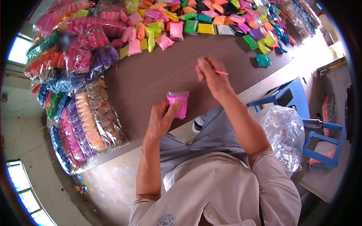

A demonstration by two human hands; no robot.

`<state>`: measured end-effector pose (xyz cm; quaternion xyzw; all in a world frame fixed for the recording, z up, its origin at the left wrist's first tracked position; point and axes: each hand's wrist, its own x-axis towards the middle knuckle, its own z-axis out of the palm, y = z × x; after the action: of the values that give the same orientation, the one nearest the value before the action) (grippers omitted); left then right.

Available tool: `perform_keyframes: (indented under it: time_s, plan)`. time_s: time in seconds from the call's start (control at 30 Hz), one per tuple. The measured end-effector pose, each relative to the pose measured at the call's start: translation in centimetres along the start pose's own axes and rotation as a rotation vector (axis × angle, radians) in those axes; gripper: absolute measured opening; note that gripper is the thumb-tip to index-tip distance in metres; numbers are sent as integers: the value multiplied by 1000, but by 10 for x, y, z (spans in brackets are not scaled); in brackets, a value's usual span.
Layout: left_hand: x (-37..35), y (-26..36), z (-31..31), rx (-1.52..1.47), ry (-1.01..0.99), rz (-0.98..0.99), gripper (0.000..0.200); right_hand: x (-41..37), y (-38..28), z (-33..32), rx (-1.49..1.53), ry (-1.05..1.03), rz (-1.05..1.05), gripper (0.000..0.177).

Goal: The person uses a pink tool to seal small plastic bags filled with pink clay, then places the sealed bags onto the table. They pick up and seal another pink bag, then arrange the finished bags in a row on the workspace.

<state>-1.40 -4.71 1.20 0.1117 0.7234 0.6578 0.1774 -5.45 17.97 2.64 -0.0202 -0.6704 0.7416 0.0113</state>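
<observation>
Between the thumb and fingers of my left hand (163, 116) is a small pink packet (182, 104), held upright near the front edge of the brown table (147, 75). My right hand (212, 75) is higher up and to the right, apart from the packet, with its fingers closed around a thin pink stick (221, 72). The stick's tip points out to the right of the hand. Nearest to my right hand on the right side lies a green packet (263, 60).
Many colourful packets (206, 28) are heaped along the table's far side. Long clear bags of packed pieces (89, 120) cover the left end. At the right are a blue stool (298, 98), a large clear plastic bag (283, 130) and a blue frame (320, 152).
</observation>
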Motion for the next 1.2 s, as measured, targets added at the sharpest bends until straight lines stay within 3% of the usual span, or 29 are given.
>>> perform_keyframes:
  time_s: [0.07,0.13,0.2,0.27,0.3,0.37,0.4,0.47,0.6,0.7,0.83,0.9,1.0,1.07,1.2]
  plan:
    - [-3,4,1,8,-25,-1,44,-1,-14,-16,-66,169,12,30]
    - [-5,6,3,-77,23,-9,44,-17,-34,-40,-614,229,-115,27]
    - [-6,6,4,-108,32,-9,44,-30,-26,-66,-802,496,-504,22]
    - [-7,5,5,-139,41,-16,44,-56,-42,-92,-908,642,-178,14]
    - [-7,5,5,-140,43,-8,43,-64,-48,-100,-912,642,-176,14]
    - [-5,4,5,-142,45,6,43,-72,-56,-109,-1279,629,-332,14]
    - [-5,2,4,-135,47,-3,43,-74,-54,-103,-1279,631,-330,14]
    - [-4,3,4,-122,44,-8,43,-72,-42,-76,-689,441,-385,13]
    - [-6,4,3,-141,36,-3,41,-57,-29,-25,-573,-38,-340,14]
    - [-7,-7,3,-137,43,17,40,-49,-22,-3,-473,-199,-209,16]
    - [-7,-13,14,-88,85,69,38,-44,-12,-2,-264,-153,-38,18]
    - [-8,-10,12,11,95,67,38,-43,-11,-10,145,-184,49,24]
    - [-8,-11,19,156,142,102,37,-44,-21,-14,252,-106,223,32]
    - [-9,-10,24,203,182,136,36,-46,-13,-22,149,-54,171,38]
    - [-9,-11,30,388,264,224,34,-48,4,-59,85,-263,254,46]
